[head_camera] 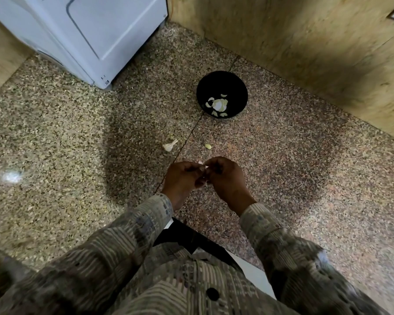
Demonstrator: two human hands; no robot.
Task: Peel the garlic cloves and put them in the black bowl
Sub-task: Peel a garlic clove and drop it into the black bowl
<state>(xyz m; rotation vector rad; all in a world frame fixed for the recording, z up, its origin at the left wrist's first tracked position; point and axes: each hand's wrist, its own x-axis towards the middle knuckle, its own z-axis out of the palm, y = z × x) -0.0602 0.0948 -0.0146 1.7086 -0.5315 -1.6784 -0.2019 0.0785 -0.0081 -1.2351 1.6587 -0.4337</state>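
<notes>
Two hands engaged: left hand (182,178) and right hand (225,178) jointly pinch a garlic clove (205,167). At twelve o'clock, well apart, the black bowl (214,85) holds peeled cloves (218,104). Risk: slick clove slipping onto the floor (282,144).

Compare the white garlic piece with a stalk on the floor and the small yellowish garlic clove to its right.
The white garlic piece is bigger; the yellowish garlic clove is smaller and pale yellow. The piece has a pointed stalk; the clove is rounded. Both lie on the speckled stone floor, outside the black bowl.
</notes>
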